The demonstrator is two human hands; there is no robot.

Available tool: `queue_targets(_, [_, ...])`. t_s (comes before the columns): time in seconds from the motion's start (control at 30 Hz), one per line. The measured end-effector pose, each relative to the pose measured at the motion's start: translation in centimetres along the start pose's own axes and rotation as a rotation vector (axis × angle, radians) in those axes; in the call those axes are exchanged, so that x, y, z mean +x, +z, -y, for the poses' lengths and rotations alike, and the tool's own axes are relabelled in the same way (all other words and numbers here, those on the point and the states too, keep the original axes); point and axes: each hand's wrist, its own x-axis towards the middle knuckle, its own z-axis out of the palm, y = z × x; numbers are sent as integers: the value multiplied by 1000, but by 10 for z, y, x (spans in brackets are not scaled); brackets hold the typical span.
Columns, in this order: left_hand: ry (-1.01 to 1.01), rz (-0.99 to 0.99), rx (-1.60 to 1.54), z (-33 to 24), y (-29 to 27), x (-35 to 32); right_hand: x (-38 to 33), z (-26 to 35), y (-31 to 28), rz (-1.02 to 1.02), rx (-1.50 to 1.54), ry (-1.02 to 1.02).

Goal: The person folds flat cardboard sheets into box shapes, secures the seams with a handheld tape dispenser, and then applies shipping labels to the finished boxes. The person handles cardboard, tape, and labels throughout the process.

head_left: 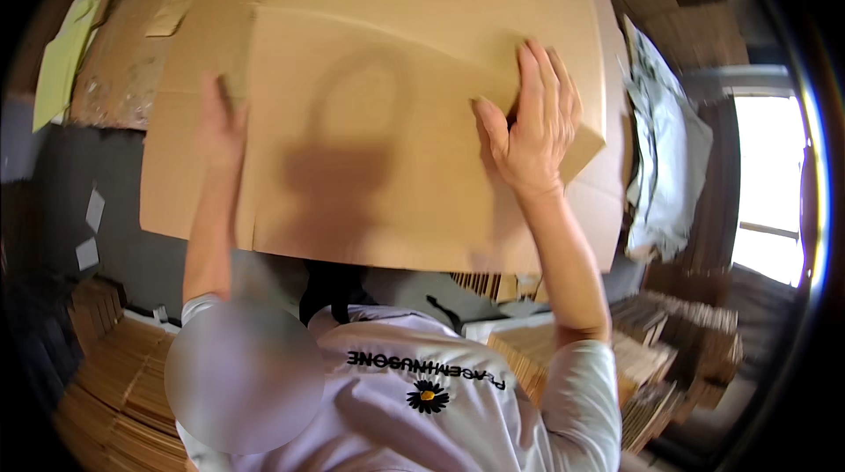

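The carton (422,120) lies in front of the torso. Apply even, flat-palmed pressure near the folds to keep panels square. The right hand (539,133) is empty over its right side, fingers extended, thumb spread. The blurred left hand (224,129), thumb apart, is by the left crease; contact is unclear.

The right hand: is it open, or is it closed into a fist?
Open: the right hand shows extended fingers and its thumb spread apart, above brown cardboard.
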Motion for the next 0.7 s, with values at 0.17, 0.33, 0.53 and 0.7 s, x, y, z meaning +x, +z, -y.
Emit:
queue_targets(0.17, [557, 504, 300, 10, -13, -65, -18, -10, 42, -292, -106, 29])
queue_targets(0.33, [1154, 536, 304, -30, 174, -42, 4, -1, 24, -248, -5, 2])
queue_targets(0.53, [1180, 478, 325, -20, 168, -48, 163, 30, -37, -14, 161, -92])
queue_targets(0.7, [2951, -1184, 2411, -79, 168, -36, 171, 94, 18, -40, 347, -40])
